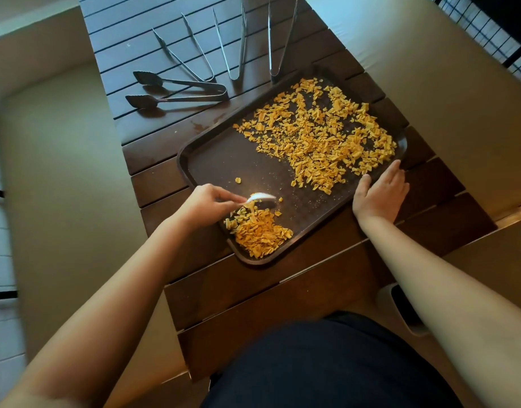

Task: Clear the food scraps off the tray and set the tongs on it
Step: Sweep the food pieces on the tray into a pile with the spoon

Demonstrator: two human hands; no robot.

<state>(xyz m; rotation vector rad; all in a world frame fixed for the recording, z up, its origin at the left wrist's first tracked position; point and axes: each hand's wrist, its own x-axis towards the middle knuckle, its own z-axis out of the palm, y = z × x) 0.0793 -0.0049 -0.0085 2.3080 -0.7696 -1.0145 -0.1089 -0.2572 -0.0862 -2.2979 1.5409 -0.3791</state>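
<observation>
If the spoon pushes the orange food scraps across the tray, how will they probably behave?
The food scraps look like thin, dry flakes, so they are probably light and slide easily, as the heap by the spoon suggests. They seem brittle: fine crumbs dot the tray. Being loose, some may escape sideways.

Dim warm light, wide-angle bending, blurred edges.
</observation>
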